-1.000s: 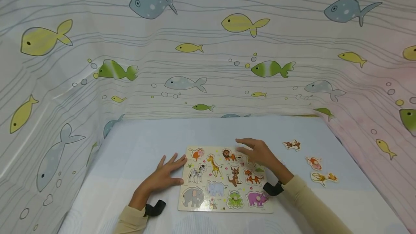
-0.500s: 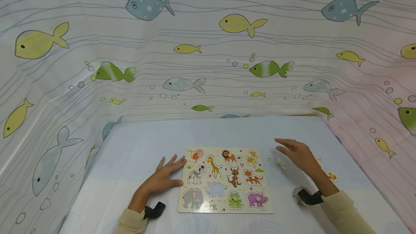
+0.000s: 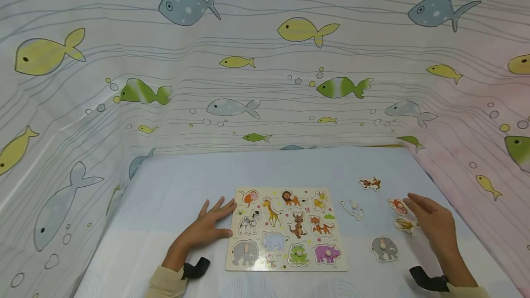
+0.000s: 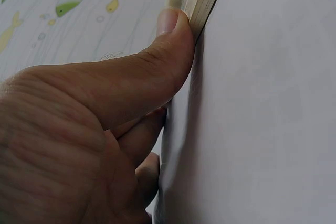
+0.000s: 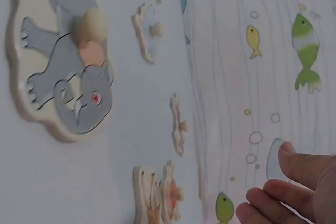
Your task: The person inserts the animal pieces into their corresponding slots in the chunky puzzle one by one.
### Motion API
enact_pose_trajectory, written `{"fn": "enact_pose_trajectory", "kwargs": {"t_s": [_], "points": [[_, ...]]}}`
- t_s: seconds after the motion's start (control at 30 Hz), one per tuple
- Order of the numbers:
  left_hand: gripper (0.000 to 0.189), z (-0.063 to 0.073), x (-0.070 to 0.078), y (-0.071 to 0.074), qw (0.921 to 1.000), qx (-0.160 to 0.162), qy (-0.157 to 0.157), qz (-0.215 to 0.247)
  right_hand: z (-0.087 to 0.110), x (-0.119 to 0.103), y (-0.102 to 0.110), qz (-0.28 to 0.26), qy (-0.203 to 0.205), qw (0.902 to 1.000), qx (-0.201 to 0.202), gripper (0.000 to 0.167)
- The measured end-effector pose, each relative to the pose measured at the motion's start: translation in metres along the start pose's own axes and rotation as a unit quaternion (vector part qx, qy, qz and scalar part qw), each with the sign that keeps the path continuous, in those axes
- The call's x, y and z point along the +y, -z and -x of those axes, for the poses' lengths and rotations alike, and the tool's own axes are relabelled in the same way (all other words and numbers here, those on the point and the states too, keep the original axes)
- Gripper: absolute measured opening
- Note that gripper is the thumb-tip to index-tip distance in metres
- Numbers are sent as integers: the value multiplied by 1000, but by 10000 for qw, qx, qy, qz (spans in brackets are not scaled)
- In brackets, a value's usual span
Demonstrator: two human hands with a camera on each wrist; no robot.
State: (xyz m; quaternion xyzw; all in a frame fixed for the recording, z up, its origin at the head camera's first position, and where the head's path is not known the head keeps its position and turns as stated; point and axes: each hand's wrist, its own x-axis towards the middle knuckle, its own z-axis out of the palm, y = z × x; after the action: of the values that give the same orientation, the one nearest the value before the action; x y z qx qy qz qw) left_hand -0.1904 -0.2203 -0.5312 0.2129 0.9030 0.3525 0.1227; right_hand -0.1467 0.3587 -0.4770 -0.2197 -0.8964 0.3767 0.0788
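Note:
My left hand [image 3: 211, 224] lies at the left edge of the wooden animal puzzle board [image 3: 285, 217], fingers spread. In the left wrist view the thumb [image 4: 176, 40] touches the board's side [image 4: 202, 3]. My right hand [image 3: 436, 224] hovers at the loose pieces on the right, holding nothing. Its fingertips overlap the edge of the red-orange monkey piece [image 3: 398, 206] in the head view. Just below is the giraffe piece [image 3: 403, 225], partly covered by the hand. In the right wrist view thumb and fingers [image 5: 283, 198] are apart, and the knobbed elephant piece [image 5: 79, 56] looms near the camera.
A grey elephant piece [image 3: 384, 249] lies nearest on the right. A pale blue animal piece [image 3: 352, 208] sits beside the board, a brown animal piece [image 3: 370, 183] farther back. Frog [image 3: 299, 254] and hippo [image 3: 327, 253] pieces with knobs are in the board. Fish-print cloth [image 3: 265, 77] walls the table.
My right hand has moved from over the board's upper right corner rightward to the loose pieces, uncovering the goat picture, then the elephant piece. My left hand stays at the board's edge.

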Motion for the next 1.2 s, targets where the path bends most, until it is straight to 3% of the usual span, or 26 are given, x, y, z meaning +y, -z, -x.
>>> {"fn": "enact_pose_trajectory", "kwargs": {"t_s": [0.17, 0.3, 0.7, 1.03, 1.2], "points": [[85, 0, -1, -1, 10000, -16, 29, -58, 0, 23, 0, -282, -976, 9937, 468, 71], [84, 2, -3, 0, 10000, -20, 12, -65, 2, 38, -6, -498, -1326, 9870, 759, 71], [84, -1, -3, 0, 10000, -42, -53, -48, 8, 60, -26, -299, -1178, 9862, 1128, 66], [85, -1, -3, 0, 9999, -59, 79, 47, 16, 58, -31, 337, -321, 9919, 1185, 47], [85, 0, -2, 1, 10000, -53, 38, 46, 16, 59, -32, 537, -157, 9905, 1258, 41]]}}
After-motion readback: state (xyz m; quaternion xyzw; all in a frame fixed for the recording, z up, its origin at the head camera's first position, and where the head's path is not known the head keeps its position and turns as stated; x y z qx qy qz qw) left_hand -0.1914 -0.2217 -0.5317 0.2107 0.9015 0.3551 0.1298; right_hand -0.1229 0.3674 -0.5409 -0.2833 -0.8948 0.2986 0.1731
